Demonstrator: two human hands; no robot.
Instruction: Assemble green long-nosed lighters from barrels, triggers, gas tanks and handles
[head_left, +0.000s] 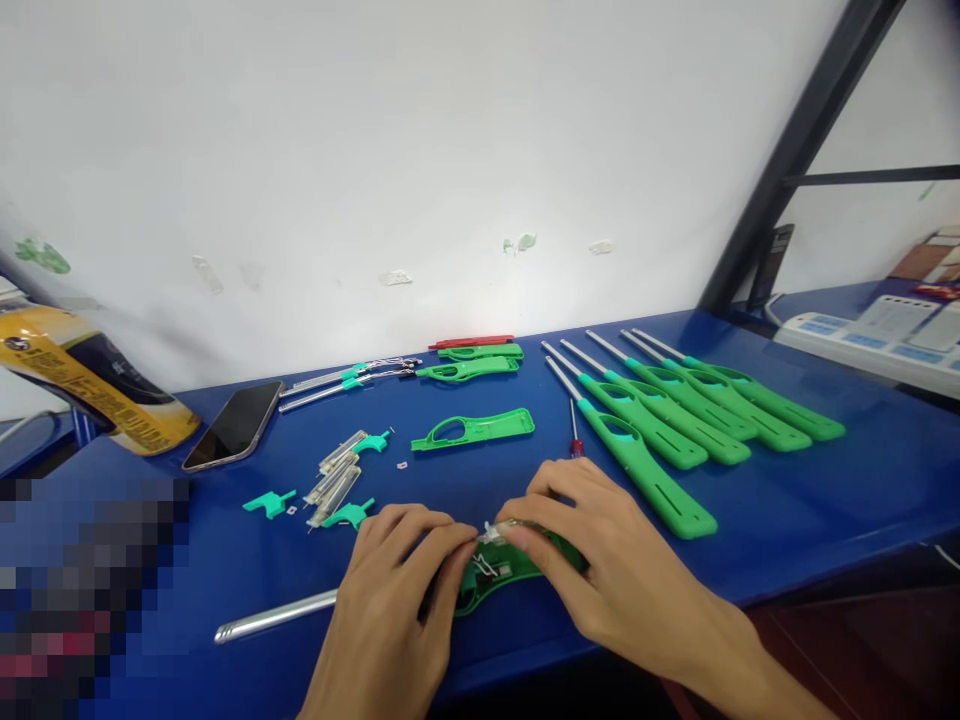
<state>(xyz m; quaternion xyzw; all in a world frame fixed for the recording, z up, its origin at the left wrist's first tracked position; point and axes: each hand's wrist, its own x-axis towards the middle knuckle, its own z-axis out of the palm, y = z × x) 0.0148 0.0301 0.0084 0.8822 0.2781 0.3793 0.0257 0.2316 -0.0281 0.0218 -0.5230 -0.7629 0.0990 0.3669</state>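
Note:
Close to the table's front edge lies an opened gas lighter with a green half-shell (517, 572), thin wires showing inside. Its silver tube (277, 614) points left. My left hand (401, 580) is closed around the lighter where the tube meets the handle. Between the thumb and fingers of my right hand (592, 545) is a transparent fuel tank (496, 533) with a white valve end, held at the open shell. My right fingers hide most of the tank. Further left are loose fuel tanks (335, 482) and teal triggers (268, 503).
Several assembled green lighters (660, 495) lie at right, beside a red-handled screwdriver (576, 445). An empty green half-shell (476, 430) is mid-table. Behind it are more shells (472, 370) and silver tubes (322, 390). A phone (236, 425) and a yellow bottle (97, 375) are at left.

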